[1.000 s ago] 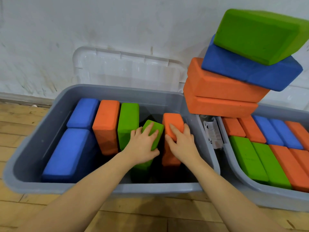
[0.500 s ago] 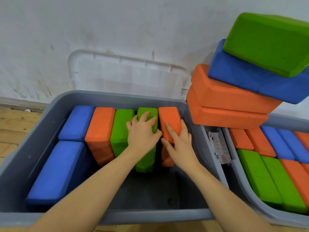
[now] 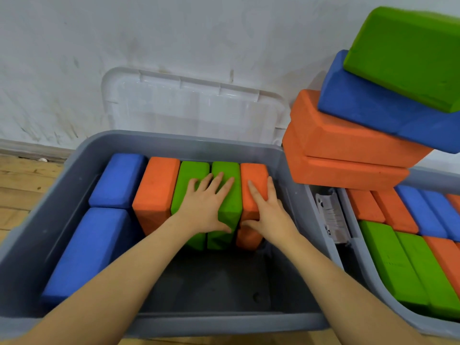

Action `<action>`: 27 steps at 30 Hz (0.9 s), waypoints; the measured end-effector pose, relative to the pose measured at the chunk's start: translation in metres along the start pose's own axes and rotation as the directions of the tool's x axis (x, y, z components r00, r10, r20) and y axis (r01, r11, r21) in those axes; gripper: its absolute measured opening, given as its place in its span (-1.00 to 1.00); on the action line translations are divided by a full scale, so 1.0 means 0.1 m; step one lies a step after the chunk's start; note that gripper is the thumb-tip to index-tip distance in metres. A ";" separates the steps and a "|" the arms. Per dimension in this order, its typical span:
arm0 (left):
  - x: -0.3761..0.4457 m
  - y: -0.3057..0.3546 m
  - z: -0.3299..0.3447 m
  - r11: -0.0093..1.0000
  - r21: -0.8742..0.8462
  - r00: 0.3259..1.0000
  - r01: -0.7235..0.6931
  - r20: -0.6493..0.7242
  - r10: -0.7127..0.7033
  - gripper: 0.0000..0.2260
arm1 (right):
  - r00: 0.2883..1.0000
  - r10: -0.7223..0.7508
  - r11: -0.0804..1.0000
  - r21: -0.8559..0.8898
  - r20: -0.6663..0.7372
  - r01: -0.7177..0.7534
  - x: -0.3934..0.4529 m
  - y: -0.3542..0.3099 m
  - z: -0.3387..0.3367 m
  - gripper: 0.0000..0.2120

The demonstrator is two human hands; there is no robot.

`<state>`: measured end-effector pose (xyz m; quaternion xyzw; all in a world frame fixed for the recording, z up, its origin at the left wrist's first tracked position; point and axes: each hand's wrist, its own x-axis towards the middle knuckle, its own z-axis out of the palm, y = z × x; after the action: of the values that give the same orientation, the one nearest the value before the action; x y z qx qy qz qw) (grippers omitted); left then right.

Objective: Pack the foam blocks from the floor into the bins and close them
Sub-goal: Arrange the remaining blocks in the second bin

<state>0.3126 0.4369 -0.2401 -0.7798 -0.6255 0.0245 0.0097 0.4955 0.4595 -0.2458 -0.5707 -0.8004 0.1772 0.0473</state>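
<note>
Both my forearms reach up from the bottom of the frame into the grey plastic bin (image 3: 174,143) at centre. My left hand (image 3: 206,207) lies palm down with fingers spread flat, pressing across the tops of two green foam blocks (image 3: 224,175) standing on edge side by side; it grips nothing. My right hand (image 3: 267,212) rests flat too, fingers stretched along the top of the rightmost orange foam block (image 3: 254,175), thumb against its near end, not closed around it.

The blocks are matte, slightly grainy rectangular bricks with softened edges. In this bin they stand in a tight row along the far wall: another orange block (image 3: 156,190) left of the greens, then two blue foam blocks (image 3: 117,180) end to end along the left wall. The near half of the bin's dark floor is bare.

A translucent white ribbed lid (image 3: 194,105) leans against the scuffed white wall (image 3: 124,33) behind the bin. At upper right, a loose stack of foam blocks (image 3: 348,145), two orange, one blue, one green on top, sits over the gap between bins. The second grey bin (image 3: 368,290) at lower right is packed with orange, blue and green blocks. Wooden floorboards (image 3: 22,185) show at left.
</note>
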 end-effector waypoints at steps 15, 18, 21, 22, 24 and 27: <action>0.01 -0.04 0.20 0.981 0.137 0.962 -0.141 -0.215 0.168 -0.15 | 0.985 -0.104 0.993 -0.077 -0.139 0.094 -0.03 0.03 0.11 -0.25; 0.03 -0.01 0.15 0.995 0.050 0.980 -0.090 -0.173 0.097 -0.14 | 0.984 -0.064 0.987 -0.154 -0.166 0.039 -0.04 0.04 0.10 -0.24; 0.01 0.04 0.10 0.998 0.001 0.991 -0.056 -0.123 0.056 -0.14 | 0.973 -0.097 0.963 -0.268 -0.208 0.039 -0.04 0.00 0.06 -0.21; 0.01 0.01 0.11 0.997 -0.002 0.991 -0.071 -0.113 0.070 -0.16 | 0.972 -0.110 0.957 -0.285 -0.206 0.048 -0.04 -0.03 0.06 -0.18; -0.02 -0.06 0.05 0.995 -0.049 0.993 -0.084 -0.086 0.079 -0.14 | 0.964 -0.147 0.947 -0.313 -0.220 0.073 -0.04 -0.10 0.06 -0.11; -0.17 -0.24 -0.04 0.995 -0.094 0.996 -0.040 -0.077 0.033 -0.04 | 0.955 -0.212 0.937 -0.321 -0.206 0.139 -0.02 -0.26 0.07 -0.03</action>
<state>0.2860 0.4252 -0.2341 -0.7911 -0.6107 -0.0348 -0.0046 0.4707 0.4490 -0.2432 -0.5141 -0.8546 -0.0222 0.0706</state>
